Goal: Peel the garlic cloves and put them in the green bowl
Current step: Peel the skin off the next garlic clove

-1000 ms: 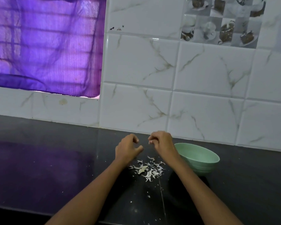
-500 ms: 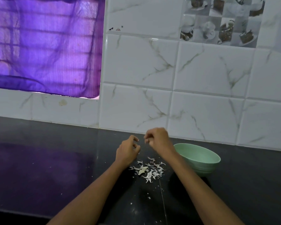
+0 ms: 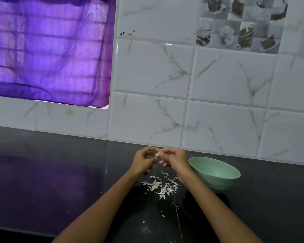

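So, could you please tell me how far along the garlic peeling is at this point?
Some peeling looks done: a pile of skins lies on the counter. In hand: the left hand and right hand pinch a clove between them. Left: getting it into the green bowl, whose visible inside looks empty.

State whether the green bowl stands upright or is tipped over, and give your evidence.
Upright. The green bowl rests on its base on the dark counter, its open rim facing up beside the right hand.
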